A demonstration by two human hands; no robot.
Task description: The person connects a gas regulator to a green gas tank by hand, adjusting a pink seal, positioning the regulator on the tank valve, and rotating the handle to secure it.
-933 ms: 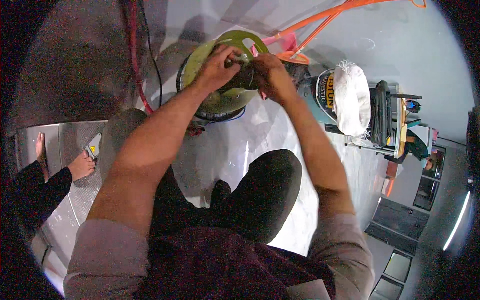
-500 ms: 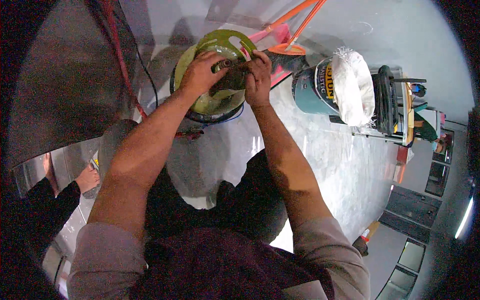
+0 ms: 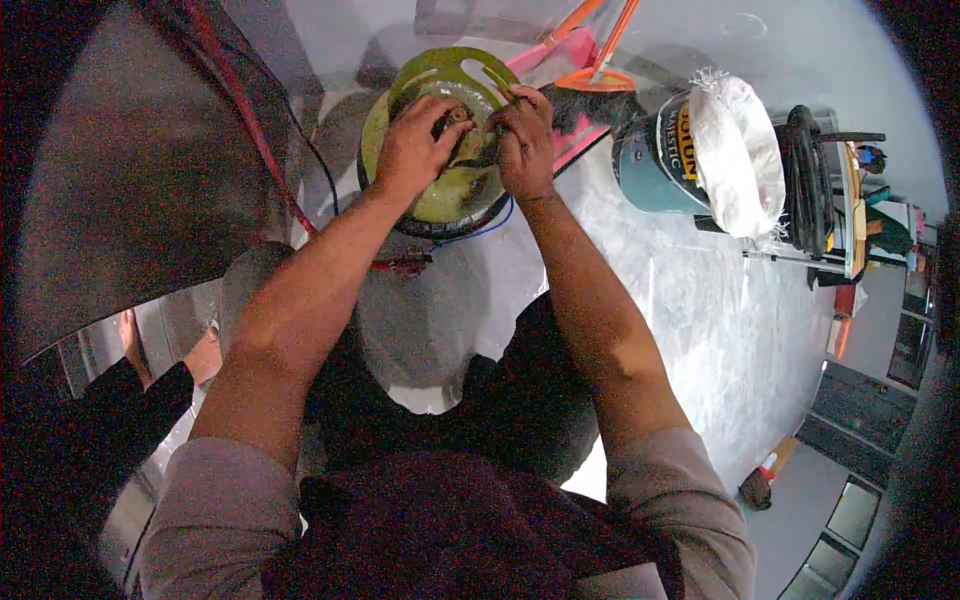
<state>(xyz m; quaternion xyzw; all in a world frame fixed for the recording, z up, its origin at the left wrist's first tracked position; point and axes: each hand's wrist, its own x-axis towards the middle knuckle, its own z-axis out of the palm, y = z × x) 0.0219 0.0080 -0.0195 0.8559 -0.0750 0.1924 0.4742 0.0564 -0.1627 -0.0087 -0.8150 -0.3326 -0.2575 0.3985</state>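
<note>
A round yellow-green tub [image 3: 374, 140] holding cloudy liquid stands on the floor ahead of me. Over it, my left hand [image 3: 415, 150] is closed on a small dark cylindrical part [image 3: 458, 116], whose round, ringed end shows between thumb and fingers. My right hand [image 3: 527, 145] is at the tub's right side, fingers curled together just right of the part. Whatever it grips is mostly hidden; a thin pale and reddish sliver shows by its fingertips. Shadow hides the gap between the hands.
An orange broom [image 3: 595, 78] and a pink dustpan [image 3: 585, 143] lie beyond the tub. To the right stand a teal pail [image 3: 645, 165], a white sack [image 3: 738, 155] and a coiled black hose [image 3: 800, 185]. Red cable [image 3: 245, 110] runs at left, near another person's dark sleeve [image 3: 150, 410].
The whole view has shifted, with the tub and surroundings now a little further right. Both hands stay over the tub; the left still holds the part. The other person's hand has moved.
</note>
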